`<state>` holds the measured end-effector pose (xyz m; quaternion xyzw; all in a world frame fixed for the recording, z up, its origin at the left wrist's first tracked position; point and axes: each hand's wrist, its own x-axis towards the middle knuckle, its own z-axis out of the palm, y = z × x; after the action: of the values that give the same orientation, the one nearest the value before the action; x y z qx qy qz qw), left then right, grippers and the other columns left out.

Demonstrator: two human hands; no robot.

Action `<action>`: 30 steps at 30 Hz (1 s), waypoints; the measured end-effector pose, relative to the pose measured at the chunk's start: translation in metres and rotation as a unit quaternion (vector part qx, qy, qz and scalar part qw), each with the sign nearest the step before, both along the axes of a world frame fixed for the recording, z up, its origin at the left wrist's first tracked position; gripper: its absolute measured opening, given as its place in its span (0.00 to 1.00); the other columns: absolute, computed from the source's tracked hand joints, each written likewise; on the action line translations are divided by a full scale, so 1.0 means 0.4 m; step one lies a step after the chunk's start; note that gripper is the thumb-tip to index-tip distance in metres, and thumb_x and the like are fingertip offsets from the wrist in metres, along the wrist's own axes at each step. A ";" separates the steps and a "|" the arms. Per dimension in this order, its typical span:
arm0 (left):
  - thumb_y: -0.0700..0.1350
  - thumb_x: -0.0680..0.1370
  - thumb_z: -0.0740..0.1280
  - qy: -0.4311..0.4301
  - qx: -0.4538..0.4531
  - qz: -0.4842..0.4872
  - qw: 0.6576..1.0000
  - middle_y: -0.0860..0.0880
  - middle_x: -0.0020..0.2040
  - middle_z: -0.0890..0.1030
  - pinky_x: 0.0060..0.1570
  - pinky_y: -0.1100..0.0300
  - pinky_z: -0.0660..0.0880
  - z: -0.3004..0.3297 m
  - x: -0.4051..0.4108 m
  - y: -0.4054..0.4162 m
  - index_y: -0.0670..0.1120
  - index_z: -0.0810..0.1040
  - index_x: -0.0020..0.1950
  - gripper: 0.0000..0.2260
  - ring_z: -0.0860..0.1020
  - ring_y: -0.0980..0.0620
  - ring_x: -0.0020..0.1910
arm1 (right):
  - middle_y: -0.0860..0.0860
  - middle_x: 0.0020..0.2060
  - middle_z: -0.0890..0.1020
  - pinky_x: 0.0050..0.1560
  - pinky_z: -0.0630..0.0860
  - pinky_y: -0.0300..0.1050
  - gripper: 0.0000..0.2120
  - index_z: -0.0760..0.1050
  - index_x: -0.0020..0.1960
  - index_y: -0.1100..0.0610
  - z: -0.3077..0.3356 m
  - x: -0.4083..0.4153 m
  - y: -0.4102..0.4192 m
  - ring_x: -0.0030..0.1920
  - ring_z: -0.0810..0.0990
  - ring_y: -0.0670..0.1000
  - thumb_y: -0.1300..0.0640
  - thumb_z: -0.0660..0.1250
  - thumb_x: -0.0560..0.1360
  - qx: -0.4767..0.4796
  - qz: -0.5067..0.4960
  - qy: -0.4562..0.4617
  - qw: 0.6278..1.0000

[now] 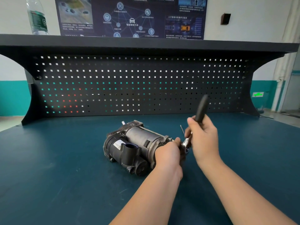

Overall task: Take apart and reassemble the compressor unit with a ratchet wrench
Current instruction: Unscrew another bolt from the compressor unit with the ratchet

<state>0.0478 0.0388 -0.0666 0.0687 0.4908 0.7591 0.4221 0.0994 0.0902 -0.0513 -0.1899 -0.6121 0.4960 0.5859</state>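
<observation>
At centre frame, the left hand (168, 153) is gripping the compressor (129, 148) end to steady it on the worktop (65, 159) while the right hand (203, 137), fingers wrapped round the ratchet (200, 111), is working a bolt there.

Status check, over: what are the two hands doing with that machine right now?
Right hand grips ratchet wrench. Left hand at wrench head, against compressor unit end. Nothing in the way on bench.
</observation>
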 end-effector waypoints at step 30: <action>0.45 0.76 0.68 0.006 -0.020 0.020 1.000 0.37 0.54 0.81 0.36 0.59 0.71 -0.003 0.003 0.004 0.37 0.78 0.54 0.13 0.77 0.45 0.44 | 0.54 0.25 0.72 0.15 0.56 0.29 0.11 0.66 0.37 0.60 -0.007 0.006 0.042 0.13 0.62 0.42 0.64 0.54 0.79 -0.398 0.116 0.041 0.909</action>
<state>0.0491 0.0403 -0.0680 0.0547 0.5099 0.7570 0.4049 0.1019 0.1072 -0.0541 -0.3147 -0.3568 0.7704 0.4245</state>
